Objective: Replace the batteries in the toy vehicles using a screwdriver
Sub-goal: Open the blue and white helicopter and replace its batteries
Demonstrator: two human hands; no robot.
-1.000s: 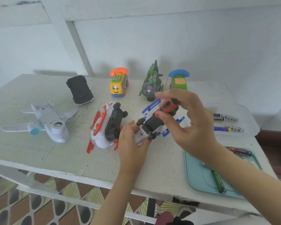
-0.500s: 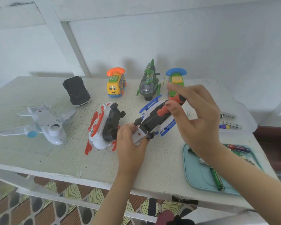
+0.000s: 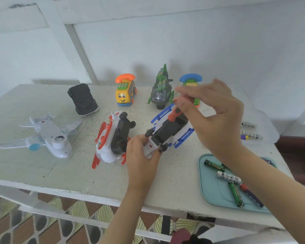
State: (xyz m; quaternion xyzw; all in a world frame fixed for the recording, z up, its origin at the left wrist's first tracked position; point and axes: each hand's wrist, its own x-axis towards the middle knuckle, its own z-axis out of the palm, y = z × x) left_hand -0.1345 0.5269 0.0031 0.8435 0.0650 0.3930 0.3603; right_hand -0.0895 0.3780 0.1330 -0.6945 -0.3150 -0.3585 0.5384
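Grip state first — my right grip (image 3: 213, 118) pinches the top of the screwdriver (image 3: 174, 115) by its orange handle, thumb under, forefinger lifted clear. Motion blur hides the exact contact. My left grip (image 3: 141, 155) is curled round the near end of the blue-and-white toy vehicle (image 3: 173, 132), pinning it to the counter (image 3: 42, 164).

The vehicle lies belly-up with its black underside showing, and the screwdriver stands tilted on the far end of that underside. I cannot see the tip or the screw.

I judge the step to be turning the battery-cover screw; the cover looks shut. The next move calls for downward pressure while twirling the handle, with the left grip holding firm so the toy does not swivel.

Just beside my left grip lies a red-and-white toy (image 3: 111, 141), also belly-up. To the right is a teal tray (image 3: 206, 191) holding loose batteries (image 3: 214, 166) — supply for the swap, within reach.
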